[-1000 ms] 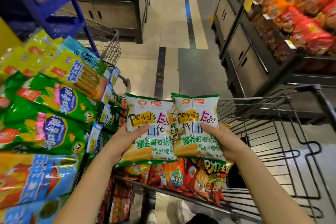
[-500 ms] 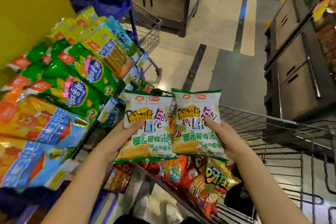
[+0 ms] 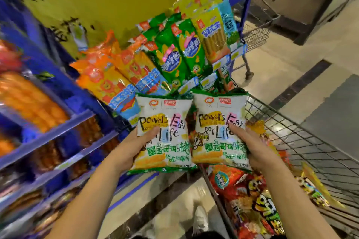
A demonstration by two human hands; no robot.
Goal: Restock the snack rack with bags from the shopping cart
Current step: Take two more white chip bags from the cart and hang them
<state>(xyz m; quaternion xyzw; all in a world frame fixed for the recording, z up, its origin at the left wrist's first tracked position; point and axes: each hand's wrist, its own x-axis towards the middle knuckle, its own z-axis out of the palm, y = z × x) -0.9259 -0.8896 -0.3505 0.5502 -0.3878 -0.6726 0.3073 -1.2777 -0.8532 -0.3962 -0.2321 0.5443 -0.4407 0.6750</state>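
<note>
Two white, green-edged bags, side by side. Our left hand point(image 3: 134, 147) clasps the left bag point(image 3: 163, 141) in its fingers; our right hand point(image 3: 254, 147) clasps the right bag point(image 3: 217, 141).

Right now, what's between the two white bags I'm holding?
Nothing, in the head view: the left bag and the right bag nearly touch edge to edge, the narrow gap showing only blurred packaging behind.

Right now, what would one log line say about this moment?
phase: bags not yet on rack | left hand: grips left bag | right hand: grips right bag | cart: more bags inside
</note>
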